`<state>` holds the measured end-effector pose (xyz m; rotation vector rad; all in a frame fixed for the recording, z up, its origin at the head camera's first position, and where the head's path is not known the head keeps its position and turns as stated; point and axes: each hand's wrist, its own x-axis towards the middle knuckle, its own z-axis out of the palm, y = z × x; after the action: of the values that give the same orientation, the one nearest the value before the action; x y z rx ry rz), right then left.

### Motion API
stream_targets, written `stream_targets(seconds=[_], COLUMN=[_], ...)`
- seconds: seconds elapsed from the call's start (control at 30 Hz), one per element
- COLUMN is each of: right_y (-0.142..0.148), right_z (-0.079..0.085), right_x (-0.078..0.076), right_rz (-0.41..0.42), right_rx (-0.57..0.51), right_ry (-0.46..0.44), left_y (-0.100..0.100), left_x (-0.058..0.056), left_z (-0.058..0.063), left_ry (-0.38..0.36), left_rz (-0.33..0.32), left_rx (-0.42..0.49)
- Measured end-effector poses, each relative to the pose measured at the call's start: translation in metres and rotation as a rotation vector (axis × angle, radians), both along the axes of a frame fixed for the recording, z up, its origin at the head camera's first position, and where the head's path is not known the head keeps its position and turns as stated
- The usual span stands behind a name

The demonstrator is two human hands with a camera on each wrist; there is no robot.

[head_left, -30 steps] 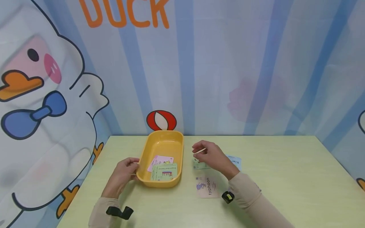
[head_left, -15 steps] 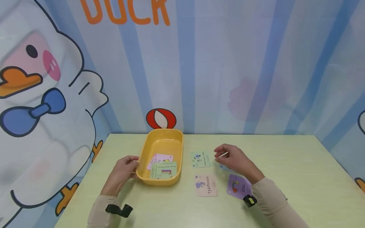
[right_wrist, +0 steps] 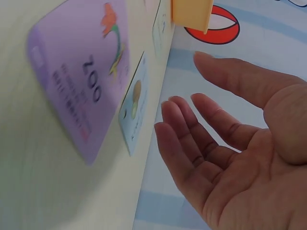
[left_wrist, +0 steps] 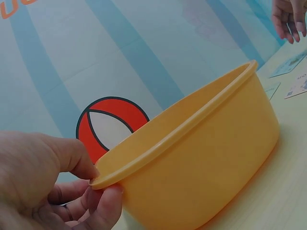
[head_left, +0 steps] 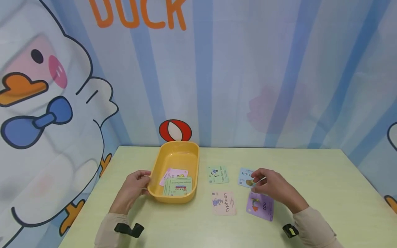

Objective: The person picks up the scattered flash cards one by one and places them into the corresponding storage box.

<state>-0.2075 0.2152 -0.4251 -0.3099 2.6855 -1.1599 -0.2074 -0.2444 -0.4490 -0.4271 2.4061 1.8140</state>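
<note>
With thumb and fingers, my left hand [head_left: 133,189] pinches the near-left rim of a yellow plastic basin [left_wrist: 206,158]. Inside the basin lie a pink card [head_left: 170,175] and green cards [head_left: 178,186]. My right hand [head_left: 274,187] hovers empty, fingers loosely bent, over the blue word card [head_left: 244,175] reading "fruit", and covers its right part in the head view. Just below that hand lies a purple "zoo" card [head_left: 262,208]. The right wrist view shows the thumb apart from the fingers [right_wrist: 168,139], with both cards beside them on the table.
Between the basin and the right hand lie a green "Teachers' Day" card [head_left: 218,175] and a pink "typhoon" card [head_left: 224,203] on the pale table [head_left: 198,230]. A duck-print curtain [head_left: 232,86] hangs behind the table's far edge.
My right hand has moved rightward from above the green "Teachers' Day" card to the blue card, uncovering the green and purple cards. My left hand stays on the basin's rim.
</note>
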Motion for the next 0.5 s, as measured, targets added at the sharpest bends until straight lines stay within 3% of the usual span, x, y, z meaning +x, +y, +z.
stream_targets(seconds=[0.2,0.5], right_y=[0.012,0.02], right_z=[-0.008,-0.021], right_x=[0.01,0.018], right_rz=[-0.035,-0.037], right_rx=[0.072,0.169], right_ry=[-0.025,0.01], left_y=[0.0,0.0], left_x=[0.0,0.0], left_z=[0.0,0.0], left_ry=[-0.007,-0.007], left_rz=[-0.002,-0.001], left_rx=[-0.006,-0.011])
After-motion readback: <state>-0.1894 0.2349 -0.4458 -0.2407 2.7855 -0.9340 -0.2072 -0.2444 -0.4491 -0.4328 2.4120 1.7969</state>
